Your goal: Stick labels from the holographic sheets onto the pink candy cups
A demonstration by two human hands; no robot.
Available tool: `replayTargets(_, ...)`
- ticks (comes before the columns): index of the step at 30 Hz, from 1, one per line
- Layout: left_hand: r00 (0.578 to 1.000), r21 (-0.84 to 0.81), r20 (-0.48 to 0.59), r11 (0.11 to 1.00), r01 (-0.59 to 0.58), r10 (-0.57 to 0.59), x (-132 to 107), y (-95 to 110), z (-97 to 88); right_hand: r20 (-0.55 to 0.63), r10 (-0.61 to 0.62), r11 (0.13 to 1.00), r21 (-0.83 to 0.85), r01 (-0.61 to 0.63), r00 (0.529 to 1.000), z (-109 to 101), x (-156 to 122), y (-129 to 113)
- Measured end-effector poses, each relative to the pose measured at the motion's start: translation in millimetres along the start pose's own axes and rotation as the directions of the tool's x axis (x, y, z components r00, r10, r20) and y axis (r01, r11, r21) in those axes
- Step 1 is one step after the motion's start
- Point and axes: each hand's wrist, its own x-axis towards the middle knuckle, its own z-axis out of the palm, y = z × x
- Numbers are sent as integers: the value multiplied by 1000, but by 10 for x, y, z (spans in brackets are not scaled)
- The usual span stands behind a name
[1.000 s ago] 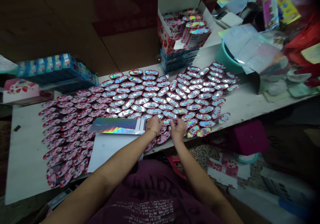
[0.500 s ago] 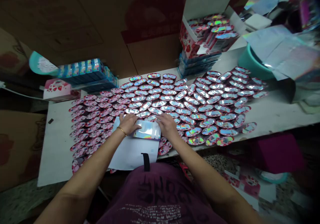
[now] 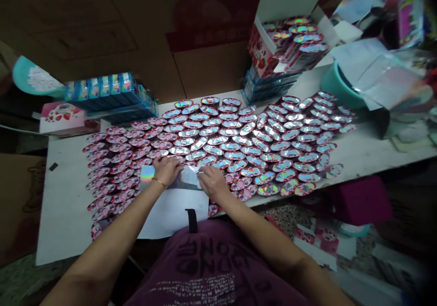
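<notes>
My left hand (image 3: 166, 169) and my right hand (image 3: 212, 182) both rest on a shiny holographic sheet (image 3: 186, 178) that lies on a white backing sheet (image 3: 174, 212) at the table's near edge. Fingers of both hands are curled and pinching at the sheet's top edge. A gold bracelet circles my left wrist. Around the sheet, several small round pink and silver lidded pieces (image 3: 239, 142) lie in rows across the white table (image 3: 61, 206).
Blue boxes (image 3: 109, 94) are stacked at the back left beside a pink strawberry box (image 3: 61, 117). An open carton of foil-topped items (image 3: 290, 42) stands on blue boxes at the back right. A teal tub (image 3: 337, 87) and loose foil sheets (image 3: 385, 76) crowd the right.
Both hands moved left from the round pieces onto the holographic sheet. The view swung left too.
</notes>
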Motion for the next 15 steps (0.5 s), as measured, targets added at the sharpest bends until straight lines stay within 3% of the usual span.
replayTargets(3,999,57,6,997,-53,53,25,39,4,-48,114,984,146,-106,992,-305,-70,-32)
replayTargets(6,998,33,52,999,-28,27,61,134,-32,-43,219,967,141,-211,975,-441,-122,100)
replayTargets(9,997,-19,80,1000,17,-16,67,198,-88,34,214,977,14,-214,976,-302,-54,233)
replayTargets(12,996,-33,90,999,15,-12,37,201,-131,158,79,994,-87,-65,984,-50,56,271)
replayTargets(15,995,-19,99,1000,15,-13,5,176,-150,192,-43,995,-79,59,981,131,88,293)
